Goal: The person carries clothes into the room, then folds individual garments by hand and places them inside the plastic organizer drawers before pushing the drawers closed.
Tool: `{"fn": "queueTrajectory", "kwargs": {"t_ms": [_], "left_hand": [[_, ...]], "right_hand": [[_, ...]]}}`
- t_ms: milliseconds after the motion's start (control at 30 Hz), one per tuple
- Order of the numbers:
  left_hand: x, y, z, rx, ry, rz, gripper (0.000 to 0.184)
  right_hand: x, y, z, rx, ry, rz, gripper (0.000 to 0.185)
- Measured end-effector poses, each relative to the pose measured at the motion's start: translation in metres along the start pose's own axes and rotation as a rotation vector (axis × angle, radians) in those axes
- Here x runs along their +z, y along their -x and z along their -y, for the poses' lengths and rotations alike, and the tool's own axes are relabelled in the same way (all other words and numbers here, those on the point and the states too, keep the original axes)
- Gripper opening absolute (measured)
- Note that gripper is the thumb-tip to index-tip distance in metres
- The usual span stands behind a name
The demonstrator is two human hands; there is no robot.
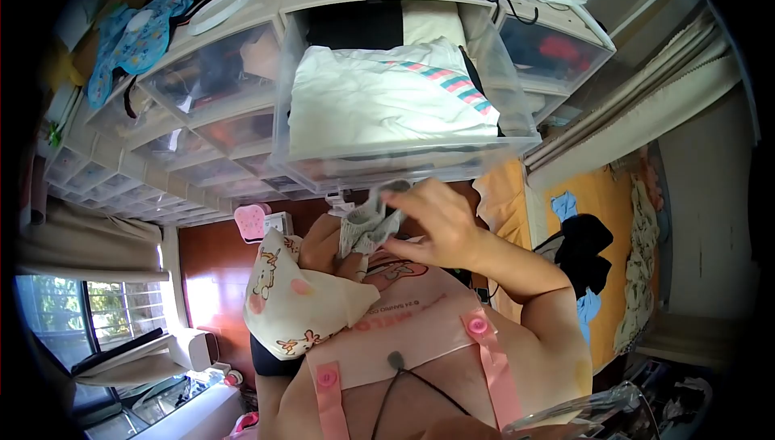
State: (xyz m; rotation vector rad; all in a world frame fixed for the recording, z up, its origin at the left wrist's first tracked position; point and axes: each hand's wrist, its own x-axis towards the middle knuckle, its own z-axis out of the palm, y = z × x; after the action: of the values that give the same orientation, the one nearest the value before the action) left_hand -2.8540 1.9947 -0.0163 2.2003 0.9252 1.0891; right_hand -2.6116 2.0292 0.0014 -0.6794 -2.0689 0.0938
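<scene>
In front of my chest, both hands hold a small light grey knit cloth (373,220), bunched and folded; its exact kind is unclear. My right hand (440,222) pinches its upper right side between thumb and fingers. On the other side my left hand (324,245) grips its lower left part, with some fingers hidden behind it. A white cloth with cartoon prints (303,303) hangs over my left forearm. Just beyond my hands, a pulled-out clear plastic drawer (404,167) holds a white garment with a pink and blue striped band (371,97), lying over darker cloth.
Stacked clear drawers (218,77) line the far side. A blue patterned cloth (133,32) lies on top at left. Dark and blue clothes (585,246) lie on a yellow-orange surface at right, beside a beige curtain (638,97). A pink object (253,220) is on the floor.
</scene>
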Motion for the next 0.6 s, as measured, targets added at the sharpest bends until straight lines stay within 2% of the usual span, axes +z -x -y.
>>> {"fn": "queueTrajectory", "kwargs": {"t_ms": [67,167,200,267,367,433,467,600], "left_hand": [[0.013,0.011,-0.008,-0.234,0.464,-0.225,0.026],[0.004,0.021,-0.008,-0.235,0.487,-0.229,0.026],[0.001,0.024,-0.008,-0.234,0.501,-0.223,0.026],[-0.002,0.026,-0.007,-0.228,0.53,-0.209,0.026],[-0.012,0.032,-0.004,-0.21,0.58,-0.192,0.026],[-0.012,0.026,-0.013,-0.188,0.626,-0.166,0.026],[0.006,-0.017,0.001,-0.173,0.654,-0.15,0.026],[-0.031,0.071,-0.004,-0.137,0.721,-0.104,0.026]], "right_hand": [[-0.007,-0.003,0.009,0.389,-0.237,0.071,0.076],[0.001,0.008,-0.001,0.327,-0.267,0.33,0.079],[0.004,0.014,-0.006,0.264,-0.45,0.464,0.075],[0.018,0.031,-0.01,0.379,-0.894,0.682,0.062],[0.0,0.018,0.004,0.369,-1.166,0.545,0.048],[-0.023,0.044,0.007,0.485,-1.462,0.667,0.054],[-0.033,0.052,0.006,0.547,-1.603,0.723,0.057],[-0.038,0.044,0.002,0.499,-1.587,0.689,0.058]]}}
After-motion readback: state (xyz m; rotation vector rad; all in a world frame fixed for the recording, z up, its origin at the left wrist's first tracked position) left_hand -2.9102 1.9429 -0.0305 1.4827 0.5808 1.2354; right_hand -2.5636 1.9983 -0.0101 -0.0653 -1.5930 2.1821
